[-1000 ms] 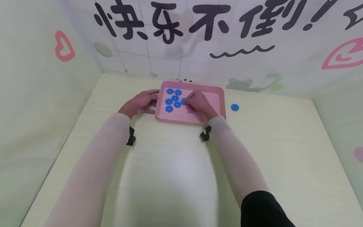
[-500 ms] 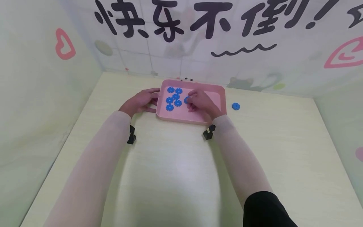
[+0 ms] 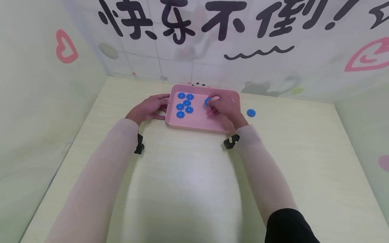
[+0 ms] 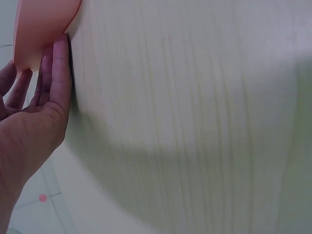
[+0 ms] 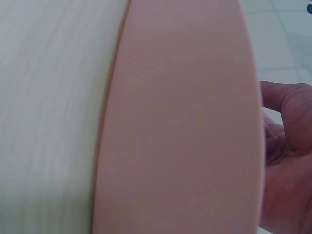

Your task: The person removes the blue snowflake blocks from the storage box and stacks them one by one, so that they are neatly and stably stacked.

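A shallow pink tray (image 3: 194,123) lies at the back of the table. On its left part rest several blue notched building discs (image 3: 180,114), flower-like in outline. My right hand (image 3: 225,107) is over the tray's right part and pinches another blue building disc (image 3: 207,101) between thumb and finger. The tray's front wall (image 5: 180,122) fills much of the right wrist view and hides part of that hand. At the tray's left end is my left hand (image 3: 149,107), its outstretched fingertips against the outer wall, as the left wrist view also shows (image 4: 36,105).
To the right of the tray, a blue building disc (image 3: 251,112) lies on the pale wooden table (image 3: 182,182). A printed cloth wall (image 3: 206,64) stands close behind the tray, with further cloth at both sides. A black device sits at each wrist.
My right hand has moved right and slightly back, carrying the pinched building disc away from the group in the tray. The left hand stays at the tray's left end.
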Tool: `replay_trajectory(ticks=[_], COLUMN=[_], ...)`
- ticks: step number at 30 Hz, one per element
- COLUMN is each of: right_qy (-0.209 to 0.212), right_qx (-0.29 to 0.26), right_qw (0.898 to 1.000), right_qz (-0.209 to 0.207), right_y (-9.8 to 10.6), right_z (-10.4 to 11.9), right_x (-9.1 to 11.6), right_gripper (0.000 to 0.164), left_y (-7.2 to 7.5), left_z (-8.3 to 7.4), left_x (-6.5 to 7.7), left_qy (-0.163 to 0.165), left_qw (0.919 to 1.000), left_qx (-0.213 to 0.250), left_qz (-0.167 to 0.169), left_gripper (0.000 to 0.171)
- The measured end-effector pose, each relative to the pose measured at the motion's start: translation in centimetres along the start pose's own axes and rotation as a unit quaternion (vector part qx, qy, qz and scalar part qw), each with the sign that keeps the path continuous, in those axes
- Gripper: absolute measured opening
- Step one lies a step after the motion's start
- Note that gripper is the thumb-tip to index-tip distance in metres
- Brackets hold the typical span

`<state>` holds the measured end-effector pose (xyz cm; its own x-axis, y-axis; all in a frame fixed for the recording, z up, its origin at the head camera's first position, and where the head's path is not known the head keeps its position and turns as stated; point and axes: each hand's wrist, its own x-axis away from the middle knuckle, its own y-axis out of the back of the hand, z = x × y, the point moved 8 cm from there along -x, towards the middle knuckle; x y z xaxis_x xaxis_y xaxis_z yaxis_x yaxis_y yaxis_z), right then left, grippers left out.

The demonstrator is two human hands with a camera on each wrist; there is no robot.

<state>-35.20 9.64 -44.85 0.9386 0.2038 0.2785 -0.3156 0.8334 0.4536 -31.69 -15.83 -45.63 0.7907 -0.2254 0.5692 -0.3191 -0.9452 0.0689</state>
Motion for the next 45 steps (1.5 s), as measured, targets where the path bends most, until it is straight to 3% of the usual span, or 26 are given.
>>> replay_trajectory(ticks=[10,25,35,45], right_qy=[0.022,0.022,-0.020,-0.066], right_qx=[-0.063,-0.162,-0.197,-0.195], right_qw=[0.996,0.978,0.967,0.964], right_qz=[-0.057,-0.128,-0.161,-0.169], right_y=[4.3,9.4,12.2,12.8], right_z=[-0.9,-3.9,-7.5,-10.7], right_x=[1.8,4.4,5.4,5.9], right_gripper=[0.027,0.029,0.030,0.037], left_y=[0.7,0.9,0.7,0.7], left_z=[1.1,1.4,1.2,1.2], left_x=[-1.8,-2.2,-2.2,-2.1], left_qy=[-0.018,-0.013,-0.011,-0.014], left_qw=[0.9998,0.9998,0.9999,0.9996], left_qx=[-0.006,-0.009,-0.005,-0.020], left_qz=[-0.008,-0.011,-0.012,-0.011], left_gripper=[0.049,0.048,0.048,0.049])
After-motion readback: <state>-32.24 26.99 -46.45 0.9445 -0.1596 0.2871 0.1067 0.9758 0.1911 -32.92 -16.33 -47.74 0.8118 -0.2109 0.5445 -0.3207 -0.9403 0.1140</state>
